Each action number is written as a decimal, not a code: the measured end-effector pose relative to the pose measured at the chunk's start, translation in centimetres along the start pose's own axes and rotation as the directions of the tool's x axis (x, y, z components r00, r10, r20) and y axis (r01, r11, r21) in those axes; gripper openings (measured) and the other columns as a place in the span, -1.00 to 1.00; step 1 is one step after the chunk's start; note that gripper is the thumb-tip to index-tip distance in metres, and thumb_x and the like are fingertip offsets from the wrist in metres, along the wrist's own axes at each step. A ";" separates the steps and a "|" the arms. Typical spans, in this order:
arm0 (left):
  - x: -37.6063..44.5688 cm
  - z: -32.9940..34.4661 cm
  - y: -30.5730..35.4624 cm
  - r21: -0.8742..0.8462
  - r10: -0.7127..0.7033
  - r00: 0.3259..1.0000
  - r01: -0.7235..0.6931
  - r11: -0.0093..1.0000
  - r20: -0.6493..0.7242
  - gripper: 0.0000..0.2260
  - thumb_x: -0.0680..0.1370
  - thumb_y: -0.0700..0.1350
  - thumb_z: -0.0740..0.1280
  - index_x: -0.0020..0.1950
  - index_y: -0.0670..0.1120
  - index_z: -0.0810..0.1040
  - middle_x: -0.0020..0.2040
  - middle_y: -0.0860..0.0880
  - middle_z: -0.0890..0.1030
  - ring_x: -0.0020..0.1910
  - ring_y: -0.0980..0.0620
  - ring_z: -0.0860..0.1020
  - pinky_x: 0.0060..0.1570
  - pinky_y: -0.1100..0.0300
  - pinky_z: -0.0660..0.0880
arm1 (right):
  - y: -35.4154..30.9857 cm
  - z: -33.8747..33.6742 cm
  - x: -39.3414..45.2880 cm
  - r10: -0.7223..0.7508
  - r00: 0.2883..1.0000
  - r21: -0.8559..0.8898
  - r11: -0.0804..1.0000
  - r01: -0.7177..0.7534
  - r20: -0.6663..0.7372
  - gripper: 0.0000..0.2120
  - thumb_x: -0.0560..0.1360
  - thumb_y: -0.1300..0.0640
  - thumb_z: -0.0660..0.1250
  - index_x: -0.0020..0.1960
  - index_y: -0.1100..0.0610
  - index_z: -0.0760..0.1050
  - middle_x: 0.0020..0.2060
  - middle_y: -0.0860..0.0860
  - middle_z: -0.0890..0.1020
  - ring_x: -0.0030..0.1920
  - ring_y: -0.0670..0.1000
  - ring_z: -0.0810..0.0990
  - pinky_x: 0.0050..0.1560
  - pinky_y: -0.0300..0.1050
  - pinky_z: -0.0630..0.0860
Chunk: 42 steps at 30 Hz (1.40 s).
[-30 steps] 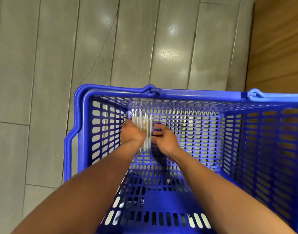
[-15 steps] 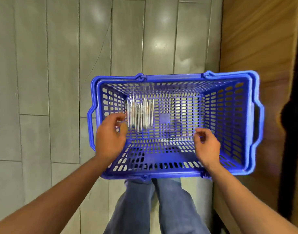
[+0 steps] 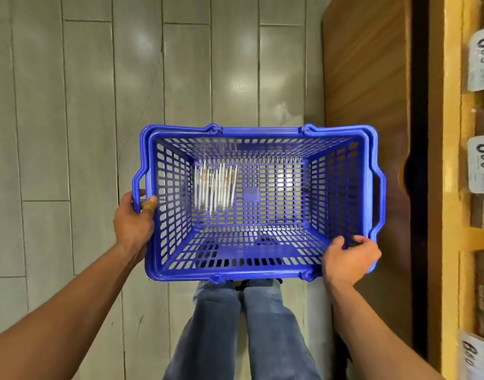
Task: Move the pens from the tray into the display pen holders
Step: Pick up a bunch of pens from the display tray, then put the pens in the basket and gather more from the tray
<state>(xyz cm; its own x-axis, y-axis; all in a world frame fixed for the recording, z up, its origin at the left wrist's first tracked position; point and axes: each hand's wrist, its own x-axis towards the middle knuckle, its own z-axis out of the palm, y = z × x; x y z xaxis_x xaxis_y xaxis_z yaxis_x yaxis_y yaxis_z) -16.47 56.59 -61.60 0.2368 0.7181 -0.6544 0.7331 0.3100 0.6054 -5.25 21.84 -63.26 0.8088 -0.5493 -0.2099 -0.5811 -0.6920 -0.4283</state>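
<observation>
A blue plastic basket (image 3: 258, 131) with slotted walls is held above the grey floor. Several clear pens (image 3: 215, 187) lie side by side on its bottom, toward the left. My left hand (image 3: 134, 222) grips the basket's left rim beside the handle, thumb over the edge. My right hand (image 3: 350, 259) grips the near right corner of the rim, fingers curled inside. No pen holders are in view.
A wooden panel (image 3: 366, 78) and a yellow shelf edge with white price tags (image 3: 482, 163) stand at the right. Grey floor tiles (image 3: 84, 105) spread to the left and ahead. My legs in blue jeans (image 3: 243, 325) are below the basket.
Both hands left the pens inside the basket and moved out to its rim. The basket now sits farther from the camera, and the shelf at the right has come into view.
</observation>
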 end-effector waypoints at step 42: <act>-47.7 -1.3 34.3 0.151 0.043 0.659 -0.235 0.960 0.751 -0.90 0.65 -0.16 0.20 0.08 -0.07 0.50 -0.09 -0.03 0.61 -0.23 0.06 0.53 -0.26 0.22 0.38 | -15.9 -53.9 -6.9 0.029 0.872 0.616 0.697 -0.367 0.488 -0.89 0.61 0.15 0.26 -0.04 0.15 0.53 -0.14 0.06 0.62 -0.28 -0.06 0.58 -0.30 -0.26 0.45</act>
<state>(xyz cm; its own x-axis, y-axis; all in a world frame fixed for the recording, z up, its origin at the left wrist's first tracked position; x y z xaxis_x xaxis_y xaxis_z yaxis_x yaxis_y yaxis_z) -3.43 33.80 -9.01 0.6663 0.0190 -0.7455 0.7447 0.0353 0.6665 -6.40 11.43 -7.64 0.7330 -0.2705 -0.6242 -0.6467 0.0075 -0.7627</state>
